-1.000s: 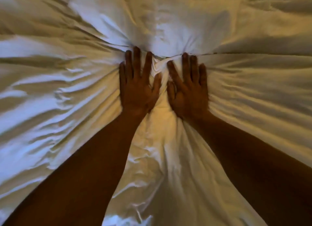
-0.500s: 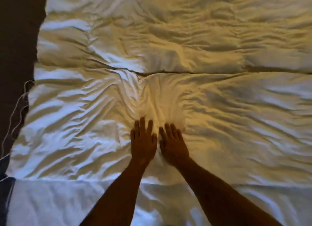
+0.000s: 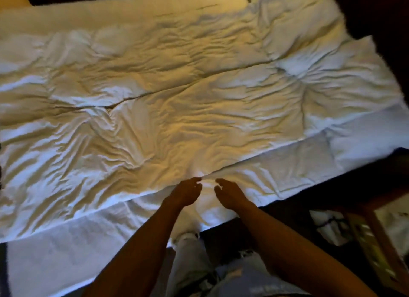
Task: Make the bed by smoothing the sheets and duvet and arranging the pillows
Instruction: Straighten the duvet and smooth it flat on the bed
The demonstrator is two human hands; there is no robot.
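duvet [image 3: 199, 101]: white, lying spread across the bed, near hem running along the near side
change: both hands pulling back from flat pressing mid-duvet to the near hem; one smoothing pass looking finished, creases remaining
left hand [image 3: 184, 193]: hovering at hem, fingers loosely curled, gripping nothing
right hand [image 3: 230, 193]: just beside it, relaxed, empty
texture: soft cotton, rumpled ridges fanning from the centre, long fold line crossing diagonally
sheet [image 3: 55, 248]: flatter white band below the hem
pillows: none visible
side table [image 3: 376, 230]: dark wood, at right
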